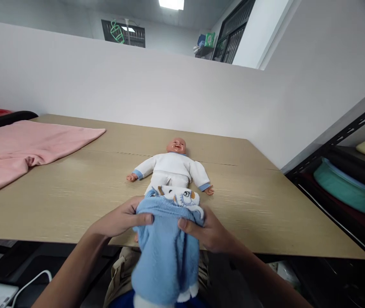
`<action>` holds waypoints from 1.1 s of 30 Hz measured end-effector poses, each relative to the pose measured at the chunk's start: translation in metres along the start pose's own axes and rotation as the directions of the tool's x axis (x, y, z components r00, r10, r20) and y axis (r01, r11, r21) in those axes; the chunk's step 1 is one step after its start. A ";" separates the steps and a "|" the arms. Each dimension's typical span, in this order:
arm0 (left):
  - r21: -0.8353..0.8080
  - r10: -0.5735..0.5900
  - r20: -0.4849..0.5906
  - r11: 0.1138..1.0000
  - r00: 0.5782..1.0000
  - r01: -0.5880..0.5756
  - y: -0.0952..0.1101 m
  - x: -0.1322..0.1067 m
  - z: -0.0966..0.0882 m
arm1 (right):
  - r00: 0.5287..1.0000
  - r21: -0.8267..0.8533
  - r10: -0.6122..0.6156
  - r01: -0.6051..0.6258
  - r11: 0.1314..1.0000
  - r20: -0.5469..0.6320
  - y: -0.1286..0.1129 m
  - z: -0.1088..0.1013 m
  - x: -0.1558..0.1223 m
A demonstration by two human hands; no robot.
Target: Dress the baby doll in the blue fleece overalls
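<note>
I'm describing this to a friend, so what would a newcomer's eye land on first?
Probably the blue cloth, held in the left hand and right hand at the near edge of the table. Just beyond, a doll in white lies face up. Off to the left, a pink cloth spreads across the tabletop.

Your bare left forearm [78, 261] and right forearm [256, 271] slant forward and inward. Your left hand [126, 219] and right hand [212, 233] grip at roughly the same height, apart, thumbs [143, 219] on top and pointing toward each other, most fingers hidden.
</note>
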State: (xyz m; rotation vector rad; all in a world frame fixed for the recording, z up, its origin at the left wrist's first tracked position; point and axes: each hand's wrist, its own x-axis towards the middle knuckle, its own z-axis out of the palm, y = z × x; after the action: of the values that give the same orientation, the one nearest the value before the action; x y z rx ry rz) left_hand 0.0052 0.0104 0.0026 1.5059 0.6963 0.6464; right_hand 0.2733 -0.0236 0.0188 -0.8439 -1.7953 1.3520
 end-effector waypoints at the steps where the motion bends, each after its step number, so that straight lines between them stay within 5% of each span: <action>1: 0.022 0.021 -0.068 1.000 0.997 -0.019 0.001 0.001 0.002 | 0.998 -0.031 -0.061 0.060 0.998 -0.026 -0.004 0.001 -0.001; 4: 0.179 0.104 -0.146 0.981 0.984 -0.077 0.008 0.003 0.011 | 0.980 -0.106 -0.166 0.154 0.982 -0.108 -0.008 0.004 -0.001; 7: 0.275 0.203 -0.223 0.952 0.953 -0.138 0.015 0.005 0.019 | 0.989 -0.088 -0.010 -0.003 0.996 -0.147 0.002 0.005 0.004; 11: -0.045 0.060 -0.315 0.996 0.947 -0.079 0.011 0.009 0.025 | 0.983 -0.112 0.170 -0.161 0.981 0.070 0.014 -0.007 0.008; 15: -0.178 -0.111 -0.162 0.981 0.981 0.081 0.000 0.010 0.023 | 0.928 -0.058 0.079 -0.062 0.996 0.363 0.012 -0.024 0.008; 18: -0.139 -0.057 0.099 0.988 0.993 0.071 -0.009 0.004 0.020 | 0.935 0.012 0.110 -0.122 0.993 0.338 0.016 -0.026 0.006; 21: -0.237 0.016 0.340 0.969 0.940 0.069 -0.023 -0.002 0.021 | 0.952 0.109 0.106 -0.143 0.984 0.287 0.026 -0.017 0.004; 27: -0.602 0.008 -0.055 0.798 0.998 -0.039 -0.054 -0.020 0.039 | 0.907 0.188 0.308 -0.369 0.910 0.286 0.027 0.000 -0.002; 30: -0.699 -0.036 -0.052 0.715 0.998 -0.010 -0.054 -0.035 0.046 | 0.924 0.228 0.219 -0.297 0.927 0.312 0.017 0.009 -0.004; 33: -0.607 -0.078 -0.057 0.794 0.995 0.027 -0.046 -0.050 0.051 | 0.942 0.165 0.226 -0.271 0.948 0.249 0.008 0.027 -0.010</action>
State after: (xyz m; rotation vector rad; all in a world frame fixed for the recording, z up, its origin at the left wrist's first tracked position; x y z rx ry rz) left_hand 0.0086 -0.0598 -0.0452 0.8604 0.5159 0.7994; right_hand 0.2564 -0.0432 0.0041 -0.8583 -1.7269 1.8238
